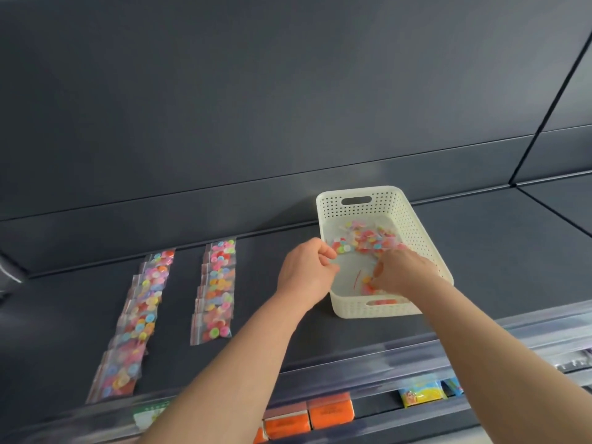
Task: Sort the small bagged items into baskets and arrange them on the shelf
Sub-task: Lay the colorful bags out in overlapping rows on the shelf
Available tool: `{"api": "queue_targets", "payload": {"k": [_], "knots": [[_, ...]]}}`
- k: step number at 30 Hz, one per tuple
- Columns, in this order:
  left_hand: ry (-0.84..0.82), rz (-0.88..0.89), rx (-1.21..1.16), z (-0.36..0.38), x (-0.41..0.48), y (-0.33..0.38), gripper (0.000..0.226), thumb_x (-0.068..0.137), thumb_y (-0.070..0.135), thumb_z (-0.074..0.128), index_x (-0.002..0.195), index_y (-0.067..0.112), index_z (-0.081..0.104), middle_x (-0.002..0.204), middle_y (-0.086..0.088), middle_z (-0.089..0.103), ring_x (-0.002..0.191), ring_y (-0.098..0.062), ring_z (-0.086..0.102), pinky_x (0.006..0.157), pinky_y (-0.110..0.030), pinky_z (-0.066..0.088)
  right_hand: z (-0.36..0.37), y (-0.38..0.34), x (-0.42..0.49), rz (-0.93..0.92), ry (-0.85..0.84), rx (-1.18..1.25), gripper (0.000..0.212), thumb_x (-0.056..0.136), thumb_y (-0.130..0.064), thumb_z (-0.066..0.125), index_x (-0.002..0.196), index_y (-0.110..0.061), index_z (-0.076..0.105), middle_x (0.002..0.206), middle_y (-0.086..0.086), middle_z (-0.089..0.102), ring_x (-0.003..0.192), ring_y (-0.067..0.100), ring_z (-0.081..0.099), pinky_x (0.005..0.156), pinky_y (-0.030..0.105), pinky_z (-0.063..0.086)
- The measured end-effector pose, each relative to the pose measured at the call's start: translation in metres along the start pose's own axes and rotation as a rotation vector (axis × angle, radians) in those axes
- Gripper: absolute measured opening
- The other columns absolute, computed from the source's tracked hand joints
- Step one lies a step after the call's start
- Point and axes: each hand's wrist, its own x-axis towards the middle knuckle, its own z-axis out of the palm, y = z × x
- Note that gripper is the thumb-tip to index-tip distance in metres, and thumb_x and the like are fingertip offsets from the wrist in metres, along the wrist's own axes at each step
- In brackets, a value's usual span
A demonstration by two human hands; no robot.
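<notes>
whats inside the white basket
A loose pile of clear bags of coloured buttons lies in the white basket, mostly at its far end. The right hand reaches in, seems to grip one near the front, and hides what lies under it.

Mid-frame, bare shelf lies between bag rows at left and basket at right. The left hand hangs over that gap, beside the basket.

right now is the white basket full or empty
Partly filled: bags of buttons lie in a low pile in the white basket, with bare floor showing beside them.
</notes>
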Motion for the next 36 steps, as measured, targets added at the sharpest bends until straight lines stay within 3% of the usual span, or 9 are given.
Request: {"api": "queue_targets", "payload": {"k": [5, 10, 14, 16, 20, 24, 27, 33, 36], "knots": [[0.012, -0.004, -0.063, -0.004, -0.001, -0.002, 0.008, 0.088, 0.023, 0.063, 0.095, 0.027, 0.063, 0.088, 0.013, 0.063, 0.085, -0.008, 0.062, 0.081, -0.037, 0.056, -0.006, -0.007, -0.007, -0.021, 0.205, 0.252, 0.012, 0.086, -0.034, 0.061, 0.092, -0.025, 0.058, 0.087, -0.006, 0.061, 0.08, 0.02, 0.059, 0.067, 0.031, 0.047], [0.036, -0.04, -0.334, -0.018, -0.003, -0.004, 0.042, 0.088, 0.045, 0.066, 0.123, 0.023, 0.056, 0.108, 0.012, 0.064, 0.096, -0.002, 0.06, 0.087, -0.03, 0.052, -0.018, -0.038, -0.021, -0.177, 0.314, 0.675, 0.034, 0.072, -0.042, 0.079, 0.092, -0.029, 0.055, 0.08, -0.013, 0.064, 0.078, 0.006, 0.062, 0.068, 0.029, 0.048], [0.052, -0.062, -0.469, -0.042, -0.009, -0.017, 0.009, 0.095, 0.028, 0.061, 0.092, 0.024, 0.068, 0.079, 0.013, 0.072, 0.08, -0.002, 0.061, 0.073, -0.025, 0.048, -0.025, -0.069, -0.035, -0.269, 0.197, 0.794, 0.039, 0.068, -0.036, 0.084, 0.096, -0.027, 0.058, 0.077, -0.006, 0.07, 0.075, 0.006, 0.065, 0.067, 0.023, 0.047], [0.103, -0.111, -0.459, -0.052, -0.011, -0.031, 0.016, 0.095, 0.021, 0.058, 0.082, 0.024, 0.067, 0.084, 0.003, 0.072, 0.08, -0.011, 0.06, 0.077, -0.033, 0.051, -0.022, -0.083, -0.038, -0.287, 0.14, 0.893, 0.028, 0.075, -0.028, 0.08, 0.096, -0.025, 0.061, 0.076, -0.006, 0.07, 0.074, 0.009, 0.064, 0.07, 0.026, 0.049], [0.127, -0.191, -0.471, -0.071, -0.019, -0.058, 0.016, 0.097, 0.019, 0.055, 0.084, 0.02, 0.063, 0.096, -0.01, 0.072, 0.082, -0.014, 0.06, 0.081, -0.034, 0.05, -0.008, -0.111, -0.037, -0.258, 0.059, 1.038, 0.017, 0.084, -0.006, 0.067, 0.095, -0.018, 0.063, 0.073, 0.002, 0.068, 0.071, 0.015, 0.064, 0.08, 0.04, 0.058], [0.156, -0.22, -0.517, -0.085, -0.028, -0.082, 0.015, 0.098, 0.019, 0.054, 0.088, 0.017, 0.066, 0.088, -0.002, 0.07, 0.078, -0.012, 0.061, 0.077, -0.029, 0.05, 0.013, -0.14, -0.037, -0.218, 0.025, 1.077, 0.021, 0.086, -0.008, 0.064, 0.107, -0.011, 0.06, 0.073, 0.002, 0.07, 0.073, 0.018, 0.067, 0.075, 0.035, 0.059], [0.199, -0.291, -0.549, -0.096, -0.034, -0.095, 0.016, 0.098, 0.019, 0.054, 0.085, 0.021, 0.064, 0.082, 0.003, 0.067, 0.075, -0.009, 0.061, 0.068, -0.023, 0.049, 0.028, -0.154, -0.044, -0.226, -0.183, 1.113, 0.035, 0.081, -0.017, 0.075, 0.111, -0.019, 0.056, 0.079, 0.005, 0.073, 0.076, 0.016, 0.071, 0.074, 0.03, 0.057], [0.192, -0.388, -0.486, -0.11, -0.043, -0.124, 0.015, 0.098, 0.023, 0.056, 0.094, 0.015, 0.068, 0.091, -0.001, 0.068, 0.079, -0.01, 0.064, 0.063, -0.024, 0.052, 0.047, -0.169, -0.048, -0.235, -0.263, 0.946, 0.022, 0.083, -0.009, 0.072, 0.103, -0.014, 0.066, 0.075, 0.003, 0.074, 0.073, 0.014, 0.071, 0.068, 0.026, 0.054], [0.201, -0.4, -0.454, -0.114, -0.046, -0.134, 0.015, 0.098, 0.024, 0.057, 0.089, 0.016, 0.067, 0.088, 0.001, 0.067, 0.08, -0.01, 0.062, 0.073, -0.031, 0.056, 0.049, -0.175, -0.05, -0.239, -0.36, 0.893, 0.021, 0.081, -0.011, 0.074, 0.101, -0.015, 0.068, 0.078, 0.001, 0.073, 0.071, 0.011, 0.068, 0.068, 0.023, 0.052]]}}
